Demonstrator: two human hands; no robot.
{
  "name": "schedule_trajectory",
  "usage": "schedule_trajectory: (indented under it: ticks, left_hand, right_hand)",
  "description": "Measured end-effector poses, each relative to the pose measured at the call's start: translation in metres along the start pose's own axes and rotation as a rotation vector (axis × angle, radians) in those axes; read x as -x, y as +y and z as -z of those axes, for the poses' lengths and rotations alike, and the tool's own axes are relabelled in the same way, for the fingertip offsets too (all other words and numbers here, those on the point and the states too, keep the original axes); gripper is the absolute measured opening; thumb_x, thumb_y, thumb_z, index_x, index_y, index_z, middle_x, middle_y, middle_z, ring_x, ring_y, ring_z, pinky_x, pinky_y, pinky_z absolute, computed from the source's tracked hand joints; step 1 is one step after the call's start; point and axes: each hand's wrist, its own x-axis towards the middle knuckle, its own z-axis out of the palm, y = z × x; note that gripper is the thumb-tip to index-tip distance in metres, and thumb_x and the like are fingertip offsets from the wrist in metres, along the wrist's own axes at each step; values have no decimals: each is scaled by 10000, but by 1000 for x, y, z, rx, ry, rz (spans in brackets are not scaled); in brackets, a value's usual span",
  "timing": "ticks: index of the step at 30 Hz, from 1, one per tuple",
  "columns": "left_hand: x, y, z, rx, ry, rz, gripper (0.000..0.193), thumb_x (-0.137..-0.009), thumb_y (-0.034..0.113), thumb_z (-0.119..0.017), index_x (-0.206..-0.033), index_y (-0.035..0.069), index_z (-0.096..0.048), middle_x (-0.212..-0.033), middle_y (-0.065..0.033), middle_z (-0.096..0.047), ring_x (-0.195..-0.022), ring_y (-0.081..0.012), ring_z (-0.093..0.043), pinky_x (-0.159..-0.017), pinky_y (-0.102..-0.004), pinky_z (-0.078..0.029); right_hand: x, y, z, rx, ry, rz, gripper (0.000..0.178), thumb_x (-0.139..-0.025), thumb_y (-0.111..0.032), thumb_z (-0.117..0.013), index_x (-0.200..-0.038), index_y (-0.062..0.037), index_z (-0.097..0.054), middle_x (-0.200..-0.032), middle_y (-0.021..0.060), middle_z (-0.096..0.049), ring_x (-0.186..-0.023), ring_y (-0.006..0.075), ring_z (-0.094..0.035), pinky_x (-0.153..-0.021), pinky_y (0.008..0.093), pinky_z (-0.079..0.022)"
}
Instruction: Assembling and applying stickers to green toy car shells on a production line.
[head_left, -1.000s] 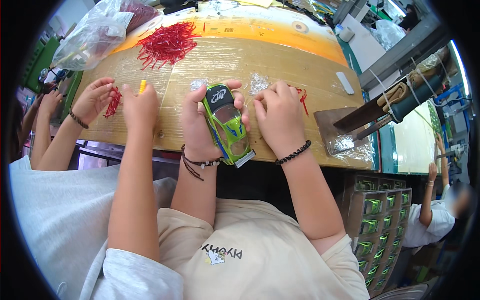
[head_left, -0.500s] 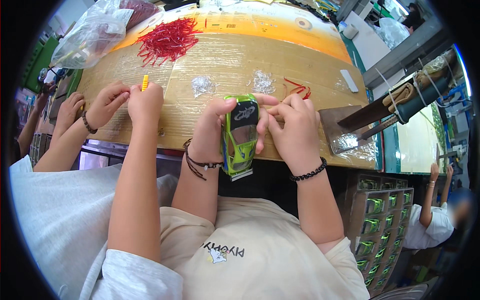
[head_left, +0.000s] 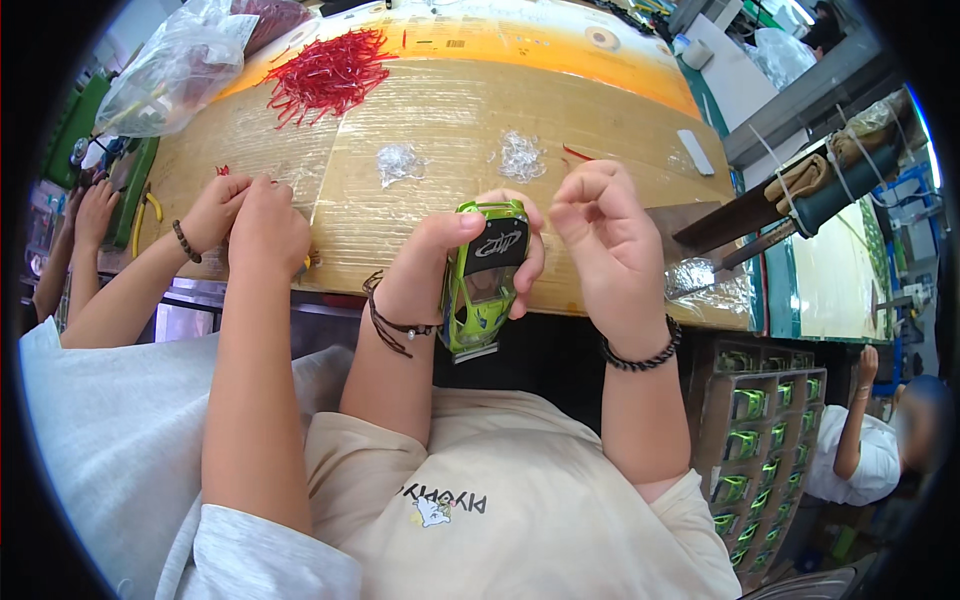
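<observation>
My left hand (head_left: 425, 262) is closed around a green toy car body (head_left: 487, 290) with a black roof panel, tilted and held just past the near table edge. My thumb lies on the car's upper end and fingertips wrap its right side. Apart from the car, to its right, my right hand (head_left: 615, 255) is raised with the fingers curled in toward the thumb. Whatever its fingertips hold, if anything, is too small to make out. A thin red strip (head_left: 576, 153) lies on the table just beyond that hand. Two small heaps of clear plastic scraps, the left heap (head_left: 400, 165) and the right heap (head_left: 521, 158), lie farther back.
A pile of red strips (head_left: 325, 78) and a plastic bag (head_left: 180, 75) occupy the far left. At left, a co-worker's hands (head_left: 265, 225) meet over the cardboard. A metal fixture (head_left: 735, 235) stands to my right, above a divided box (head_left: 740, 465) of green car bodies.
My right hand has drawn away from the car, to the right, and turned with its fingers up. The car stays in my left hand. The co-worker's hands have shifted left and nearer.
</observation>
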Motion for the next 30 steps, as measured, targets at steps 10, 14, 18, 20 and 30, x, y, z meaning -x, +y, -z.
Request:
schedule_trajectory:
  ticks: [10,14,18,20,30]
  left_hand:
    - [-1,-8,1,-22,90,-11,567,-831,464,-596,-1154,13,-477,-822,-211,-603,-710,-281,-652,-604,-365,-582]
    - [-1,-8,2,-51,107,6,565,-828,474,-613,-1150,29,-479,-814,-209,-601,-705,-277,-648,-604,-363,-580]
    - [1,-8,3,-67,112,2,558,-828,477,-621,-1139,36,-479,-812,-208,-600,-702,-274,-645,-604,-362,-580]
    - [0,-7,3,-78,124,12,553,-826,473,-623,-1134,37,-478,-813,-206,-602,-698,-272,-644,-604,-365,-580]
    - [-1,-6,-2,-110,154,18,552,-830,469,-610,-1137,34,-465,-816,-207,-609,-683,-270,-649,-598,-350,-578]
  right_hand:
    - [7,-11,1,-916,-250,-533,64,-985,-71,-573,-1001,-10,-558,-857,55,-597,-678,146,-645,-549,320,-560]
    - [9,-11,-1,-973,-214,-566,66,-983,-71,-579,-998,-9,-564,-814,54,-600,-667,146,-647,-538,318,-557]
    - [11,-13,-5,-897,-182,-531,69,-982,-70,-581,-1000,-6,-566,-834,60,-600,-649,147,-646,-513,307,-545]
    - [13,-13,-8,-845,-155,-512,68,-984,-69,-578,-1005,-5,-566,-850,64,-599,-641,145,-643,-504,303,-540]
    - [20,-11,-15,-840,-58,-489,112,-1007,-109,-552,-1071,-18,-563,-863,52,-592,-646,141,-615,-480,300,-531]
